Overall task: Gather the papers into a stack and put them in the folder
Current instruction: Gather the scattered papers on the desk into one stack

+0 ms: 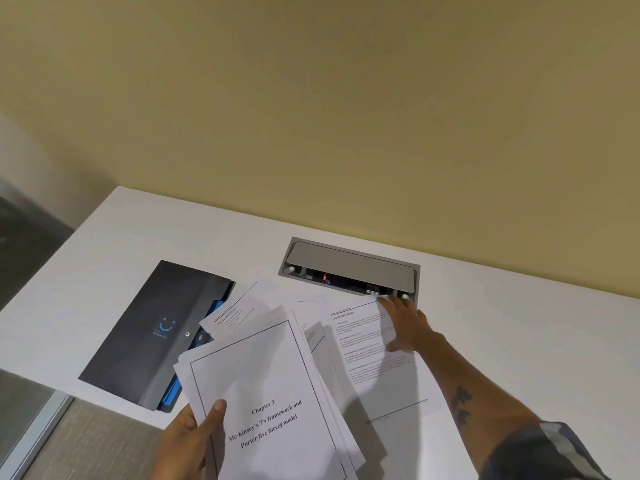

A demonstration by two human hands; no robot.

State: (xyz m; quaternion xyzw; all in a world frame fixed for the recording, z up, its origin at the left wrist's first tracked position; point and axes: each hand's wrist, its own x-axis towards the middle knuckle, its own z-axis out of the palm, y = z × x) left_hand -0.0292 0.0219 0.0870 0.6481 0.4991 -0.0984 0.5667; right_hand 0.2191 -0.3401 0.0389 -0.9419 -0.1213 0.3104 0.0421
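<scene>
My left hand grips a stack of white papers at its lower left corner, thumb on top; the top sheet reads "Chapter 3". My right hand reaches across the white desk and rests flat, fingers spread, on the upper right corner of a loose printed sheet. Another loose sheet lies partly under the stack, next to the folder. The dark grey folder with a blue smiley mark and blue inner tabs lies to the left on the desk.
A grey cable box with its lid raised is set into the white desk just beyond my right hand. A yellow wall runs behind the desk. The desk's left edge drops to the floor at the lower left.
</scene>
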